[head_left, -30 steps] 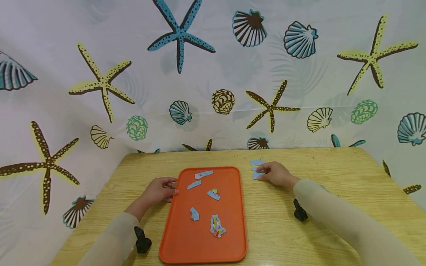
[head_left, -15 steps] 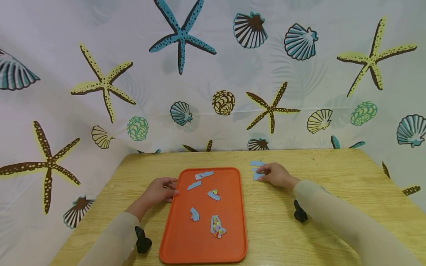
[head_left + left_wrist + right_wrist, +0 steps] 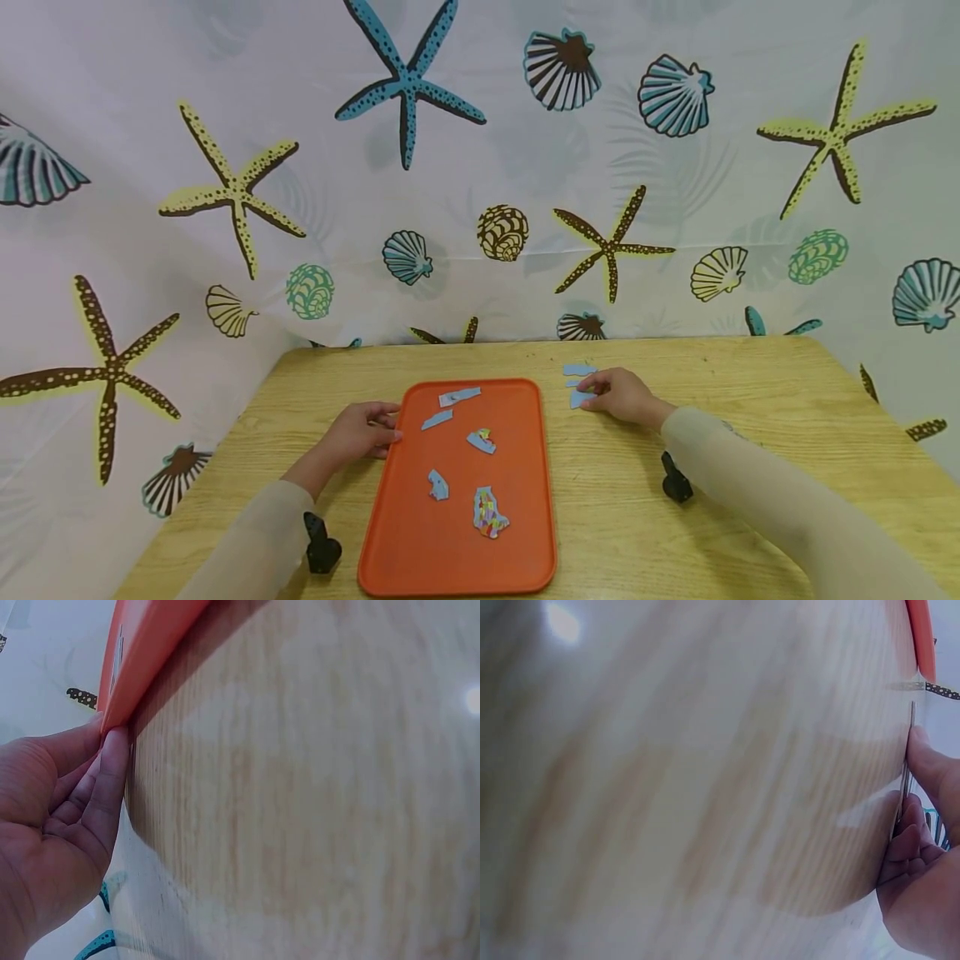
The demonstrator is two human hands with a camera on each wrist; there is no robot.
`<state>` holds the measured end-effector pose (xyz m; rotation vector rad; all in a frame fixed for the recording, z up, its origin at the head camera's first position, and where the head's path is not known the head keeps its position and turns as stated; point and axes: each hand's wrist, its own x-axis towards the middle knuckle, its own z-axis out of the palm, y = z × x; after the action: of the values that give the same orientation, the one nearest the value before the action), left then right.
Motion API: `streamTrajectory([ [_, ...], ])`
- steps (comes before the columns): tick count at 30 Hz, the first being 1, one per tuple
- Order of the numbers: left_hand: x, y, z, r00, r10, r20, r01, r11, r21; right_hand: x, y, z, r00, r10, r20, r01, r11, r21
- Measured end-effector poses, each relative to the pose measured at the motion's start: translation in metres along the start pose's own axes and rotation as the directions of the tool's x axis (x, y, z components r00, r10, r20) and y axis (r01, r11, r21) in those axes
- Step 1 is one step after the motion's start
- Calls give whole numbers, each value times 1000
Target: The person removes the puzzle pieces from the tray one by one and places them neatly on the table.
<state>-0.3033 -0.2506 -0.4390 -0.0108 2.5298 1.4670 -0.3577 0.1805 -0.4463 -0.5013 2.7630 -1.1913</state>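
Note:
My left hand (image 3: pixel 356 435) grips the left rim of an orange tray (image 3: pixel 450 567), thumb above and fingers beneath, as the left wrist view shows at the tray's edge (image 3: pixel 146 660). Beyond the tray's right side, my right hand (image 3: pixel 624 395) pinches a flat light blue puzzle piece (image 3: pixel 577 400) with thumb and fingers, close to the tabletop. The right wrist view has that thin piece (image 3: pixel 906 776) edge-on, its far side partly hidden by the hand. Just behind lie a narrow blue strip (image 3: pixel 572 383) and a longer blue piece (image 3: pixel 578 369).
Several irregular pieces lie apart in the tray, among them a multicoloured one (image 3: pixel 490 512) and a blue one with a yellow patch (image 3: pixel 482 441). The wooden table (image 3: pixel 750 400) ends at a hanging cloth (image 3: pixel 465 167) printed with starfish and shells.

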Motion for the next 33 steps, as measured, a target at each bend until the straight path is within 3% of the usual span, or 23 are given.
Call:
streamTrajectory([
  [9, 2, 1, -1, 1000, 11, -7, -11, 1000, 12, 0, -3, -6, 999, -32, -12, 33, 999, 30],
  [33, -2, 2, -2, 1000, 21, 7, -21, 1000, -8, -2, -19, -7, 1000, -11, 2, 11, 981, 193],
])
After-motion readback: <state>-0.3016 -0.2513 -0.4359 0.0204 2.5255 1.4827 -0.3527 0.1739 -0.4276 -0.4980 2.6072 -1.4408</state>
